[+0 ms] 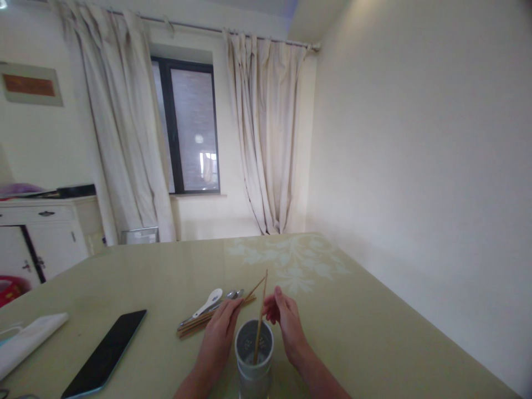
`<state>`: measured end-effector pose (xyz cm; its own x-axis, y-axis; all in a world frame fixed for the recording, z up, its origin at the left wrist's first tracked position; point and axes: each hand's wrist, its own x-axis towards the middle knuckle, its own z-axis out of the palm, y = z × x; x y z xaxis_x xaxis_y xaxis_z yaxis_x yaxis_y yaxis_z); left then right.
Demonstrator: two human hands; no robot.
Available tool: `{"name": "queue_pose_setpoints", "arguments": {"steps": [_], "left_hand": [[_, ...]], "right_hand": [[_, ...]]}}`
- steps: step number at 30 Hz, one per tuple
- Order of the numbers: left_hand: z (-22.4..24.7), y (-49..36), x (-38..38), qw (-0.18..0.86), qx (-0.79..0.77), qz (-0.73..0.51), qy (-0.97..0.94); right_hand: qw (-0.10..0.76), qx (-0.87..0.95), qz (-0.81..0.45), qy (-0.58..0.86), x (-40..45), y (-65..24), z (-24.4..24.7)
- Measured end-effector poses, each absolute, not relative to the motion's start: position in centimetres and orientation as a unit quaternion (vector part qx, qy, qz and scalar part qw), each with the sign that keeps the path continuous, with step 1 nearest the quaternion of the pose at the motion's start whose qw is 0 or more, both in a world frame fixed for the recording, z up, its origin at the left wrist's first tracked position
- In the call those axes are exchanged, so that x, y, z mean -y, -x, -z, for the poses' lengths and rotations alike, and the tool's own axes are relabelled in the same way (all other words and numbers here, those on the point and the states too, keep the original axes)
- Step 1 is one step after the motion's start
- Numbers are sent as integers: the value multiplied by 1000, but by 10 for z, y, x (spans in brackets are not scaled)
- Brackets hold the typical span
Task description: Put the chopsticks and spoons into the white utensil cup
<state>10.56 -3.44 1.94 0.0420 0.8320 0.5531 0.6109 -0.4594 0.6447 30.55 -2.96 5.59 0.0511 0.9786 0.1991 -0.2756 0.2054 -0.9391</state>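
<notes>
Two hands, one holder, several chopsticks, one white spoon, one phone, one window, two curtains

Grn tbl | blk ph. | chopstix + spoons | metal cup

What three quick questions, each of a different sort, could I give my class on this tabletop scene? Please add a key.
1. Multiple choice: where does the smartphone lie, seen from this view, relative to the metal utensil holder? (A) to its right (B) to its left (C) inside it
2. Fill in the blank: a slim wooden ____ stands tilted in the holder.
3. Short answer: which hand is nearer the white spoon?

Key: 1. B. 2. Chopstick. 3. The left hand.
</notes>
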Motion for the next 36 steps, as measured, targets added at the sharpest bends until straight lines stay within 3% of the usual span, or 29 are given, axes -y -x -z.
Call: {"name": "queue_pose_setpoints", "arguments": {"steps": [5, 9, 14, 18, 22, 36], "left_hand": [[-33, -109, 45, 149, -485, -425, -750], [-39, -113, 49, 171, -457, -399, -776], [-27, -98, 34, 47, -549, -389, -739], [-20, -81, 29, -49, -645, -269, -714], [-24, -79, 33, -60, -670, -191, -715], [-29, -84, 35, -53, -677, -160, -716]], "right_hand": [[561, 496, -524, 406, 19, -302, -37], [561, 522, -516, 382, 18, -299, -35], [651, 488, -437, 383, 15, -316, -54], [728, 441, -368, 376, 13, -348, -77], [781, 381, -345, 355, 15, -370, -90], [843, 311, -350, 264, 29, -367, -108]]}}
